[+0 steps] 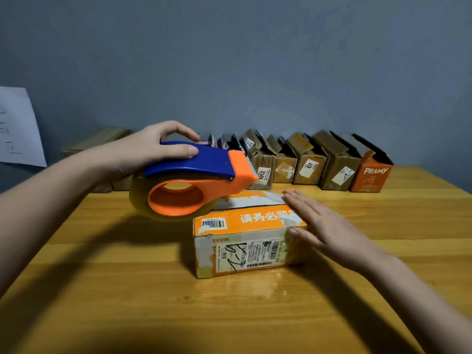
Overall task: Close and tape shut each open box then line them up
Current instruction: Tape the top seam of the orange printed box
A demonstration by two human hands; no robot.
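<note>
An orange and white box (245, 241) lies in the middle of the wooden table (102, 290), its top flaps folded down. My right hand (321, 226) lies flat with straight fingers on the box's right end, pressing the flaps. My left hand (150, 146) grips the blue handle of an orange tape dispenser (194, 180) holding a clear tape roll. The dispenser hovers just above the box's far left corner, cutter end pointing right.
Several boxes with open flaps (311, 164) stand in a row along the wall at the back, ending with an orange box marked PRAMY (370, 175). More brown boxes (99, 141) sit at the back left. A paper sheet (18, 126) hangs on the left wall.
</note>
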